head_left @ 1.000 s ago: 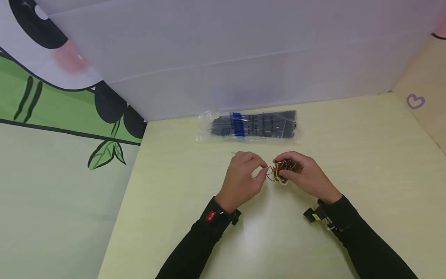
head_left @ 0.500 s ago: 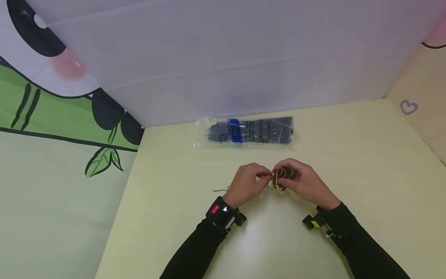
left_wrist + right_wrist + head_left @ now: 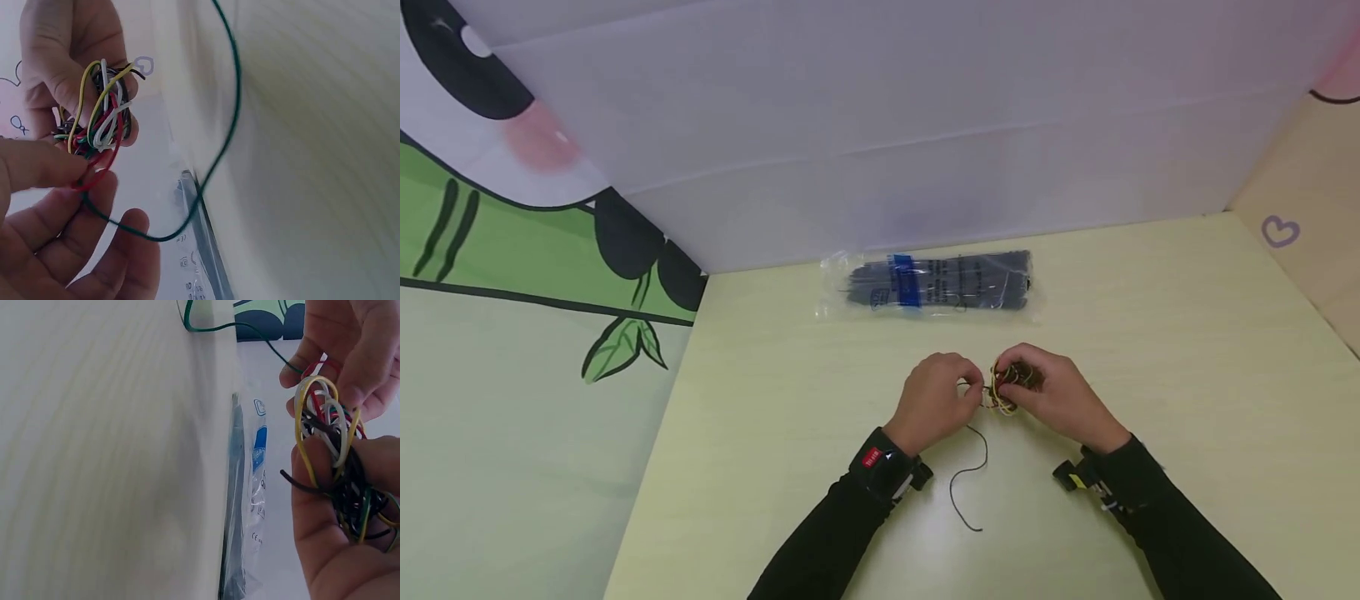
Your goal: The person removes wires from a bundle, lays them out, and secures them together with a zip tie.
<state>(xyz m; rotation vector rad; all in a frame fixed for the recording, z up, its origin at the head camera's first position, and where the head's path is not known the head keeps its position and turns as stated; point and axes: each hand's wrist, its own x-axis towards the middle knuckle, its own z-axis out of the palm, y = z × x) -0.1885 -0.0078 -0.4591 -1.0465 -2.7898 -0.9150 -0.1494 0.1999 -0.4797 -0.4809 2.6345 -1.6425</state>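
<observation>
In the head view, my right hand [image 3: 1060,396] grips a tangled bundle of thin electrical wires [image 3: 1000,392] above the table. Yellow, white, red, black and green strands show in the bundle [image 3: 106,119] in the left wrist view. Close beside it on the left, my left hand [image 3: 934,398] pinches at the bundle's edge between thumb and forefinger, where a red loop [image 3: 115,153] and a green wire [image 3: 234,106] meet the fingertips. The green wire's long free end [image 3: 986,450] hangs in a wavy line below the left hand.
A clear plastic bag of dark grey cable ties [image 3: 962,282] with a blue band lies at the back of the light wood table [image 3: 760,433]. Behind it rises a white wall panel [image 3: 865,183]. Cartoon-printed panels [image 3: 550,375] stand at the left and right.
The left hand first moved in toward the bundle and now pinches by its edge. The wire's loose end, earlier out to the left of that hand, now hangs below it. The right hand keeps its grip.
</observation>
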